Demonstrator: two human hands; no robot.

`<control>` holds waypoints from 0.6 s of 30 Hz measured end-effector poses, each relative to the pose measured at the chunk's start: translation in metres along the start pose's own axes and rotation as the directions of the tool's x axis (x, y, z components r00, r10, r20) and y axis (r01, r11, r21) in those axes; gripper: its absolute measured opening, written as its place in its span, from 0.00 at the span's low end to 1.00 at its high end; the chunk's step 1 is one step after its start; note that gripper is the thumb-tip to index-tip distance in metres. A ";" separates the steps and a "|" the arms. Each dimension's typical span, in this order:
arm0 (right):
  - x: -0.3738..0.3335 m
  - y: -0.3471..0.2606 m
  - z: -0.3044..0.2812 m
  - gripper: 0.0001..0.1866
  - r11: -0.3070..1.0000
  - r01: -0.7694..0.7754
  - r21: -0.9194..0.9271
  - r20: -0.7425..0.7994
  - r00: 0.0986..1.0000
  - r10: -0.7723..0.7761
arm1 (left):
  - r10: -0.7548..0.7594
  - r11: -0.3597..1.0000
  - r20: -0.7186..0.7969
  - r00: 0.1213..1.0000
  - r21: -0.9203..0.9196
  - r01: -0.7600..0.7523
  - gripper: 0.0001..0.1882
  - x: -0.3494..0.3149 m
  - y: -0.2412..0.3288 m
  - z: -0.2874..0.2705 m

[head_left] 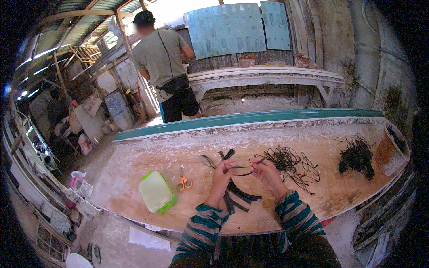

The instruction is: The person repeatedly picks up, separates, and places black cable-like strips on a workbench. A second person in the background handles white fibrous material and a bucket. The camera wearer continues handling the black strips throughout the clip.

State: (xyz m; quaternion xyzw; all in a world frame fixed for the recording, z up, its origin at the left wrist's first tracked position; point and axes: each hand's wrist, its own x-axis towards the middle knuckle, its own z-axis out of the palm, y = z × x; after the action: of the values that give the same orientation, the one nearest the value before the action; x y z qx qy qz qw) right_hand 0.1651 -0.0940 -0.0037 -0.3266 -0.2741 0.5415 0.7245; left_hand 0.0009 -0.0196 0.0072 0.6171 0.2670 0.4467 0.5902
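Note:
Both hands are raised a little over the wooden tabletop (116,178). Pinched in the fingertips of my left hand (221,177) is one part of a thin black strip (242,174). My right hand (269,177) pinches the other part, a short gap away. Beneath and beside the left hand lie several flat black strips (243,193), partly hidden by it. A loose tangle of knotted black cords (292,165) spreads just beyond the right hand. Orange-handled scissors (183,182) rest left of my left hand, blades pointing away.
Left of the scissors sits a green-rimmed plastic box (157,192) with a pale lid. A dark cord bundle (356,158) and a tipped container (389,154) occupy the right end. A teal edge board (250,119) runs along the far side. Another person (163,62) stands beyond it, near a white bench (268,75).

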 end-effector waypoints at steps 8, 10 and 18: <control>-0.007 0.001 0.011 0.11 0.932 -0.140 -0.335 0.092 0.979 0.180 | 0.019 0.976 -0.114 0.993 -0.214 -0.043 0.13 0.005 -0.004 -0.008; -0.011 -0.003 0.016 0.11 0.935 -0.117 -0.334 0.112 0.980 0.162 | 0.025 0.966 -0.106 0.994 -0.255 -0.052 0.12 0.005 -0.005 -0.009; -0.017 -0.018 0.027 0.12 0.978 0.084 -0.190 0.180 0.982 -0.050 | 0.050 0.994 -0.181 0.982 0.107 -0.031 0.09 0.007 -0.011 -0.009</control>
State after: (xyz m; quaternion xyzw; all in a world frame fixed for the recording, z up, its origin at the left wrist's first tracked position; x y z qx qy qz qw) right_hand 0.1517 -0.1090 0.0270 -0.3387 -0.3994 0.5134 0.6798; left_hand -0.0017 -0.0077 -0.0025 0.6086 0.3303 0.4990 0.5211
